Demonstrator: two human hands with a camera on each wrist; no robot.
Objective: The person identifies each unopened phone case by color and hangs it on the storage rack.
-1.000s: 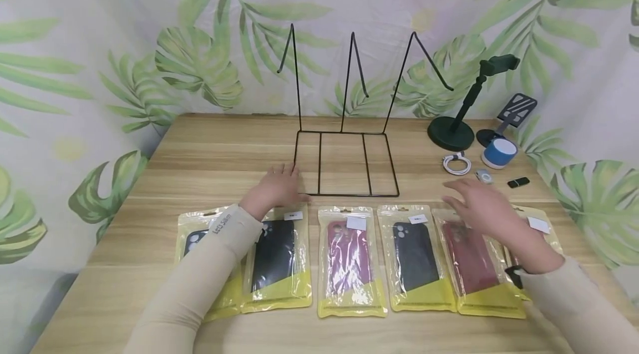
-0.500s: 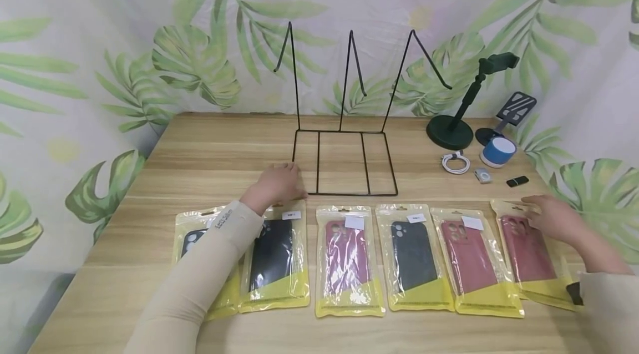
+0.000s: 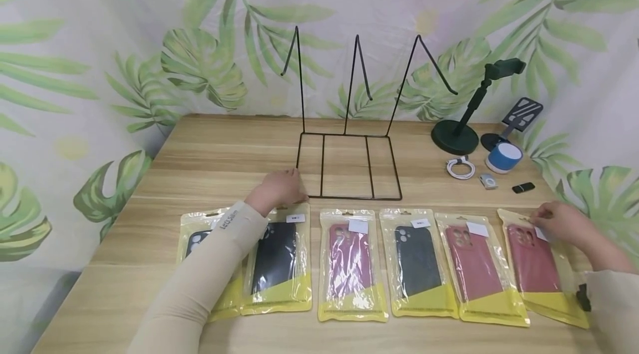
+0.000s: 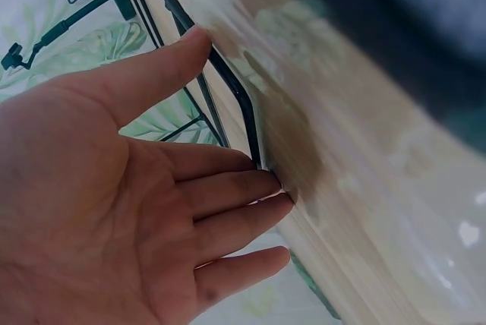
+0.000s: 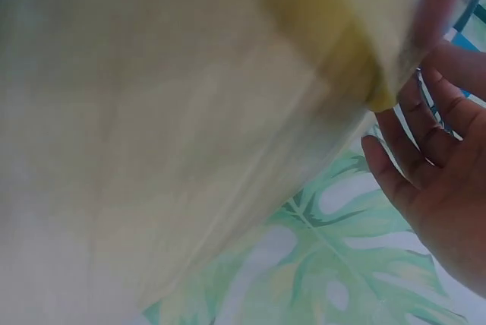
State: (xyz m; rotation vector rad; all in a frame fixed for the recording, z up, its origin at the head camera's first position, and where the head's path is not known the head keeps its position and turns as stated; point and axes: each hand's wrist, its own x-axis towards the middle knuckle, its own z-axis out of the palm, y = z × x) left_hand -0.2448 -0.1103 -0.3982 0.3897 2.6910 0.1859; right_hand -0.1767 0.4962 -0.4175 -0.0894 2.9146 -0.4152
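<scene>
I see the left hand (image 3: pixel 279 188) at the near left corner of the black wire rack (image 3: pixel 345 134), its thumb (image 4: pixel 171 61) and fingers (image 4: pixel 235 190) apart and extended, touching the frame; the right hand (image 3: pixel 566 223) is at the far-right packet (image 3: pixel 536 262), thumb and fingertips pinching its upper right edge. That packet, with a dark red phone case inside, sits slightly slanted at the right end of a row of six on the wooden surface (image 3: pixel 209 154); I cannot tell whether its edge is lifted. Beside it is a second red-case packet (image 3: pixel 474 265), then a grey-case packet (image 3: pixel 418 259), a glossy pink-case packet (image 3: pixel 351 262), a black-case packet (image 3: pixel 275 259) just below the left hand, and a left-end packet (image 3: pixel 193 226) partly hidden by the left sleeve (image 3: pixel 199 284). Behind the right half of the row I have a dark green stand (image 3: pixel 455 137), a small phone stand (image 3: pixel 522 112), a blue and white cylinder (image 3: pixel 504 158), a coiled white cable (image 3: pixel 460 177) and a black stick (image 3: pixel 523 187)
</scene>
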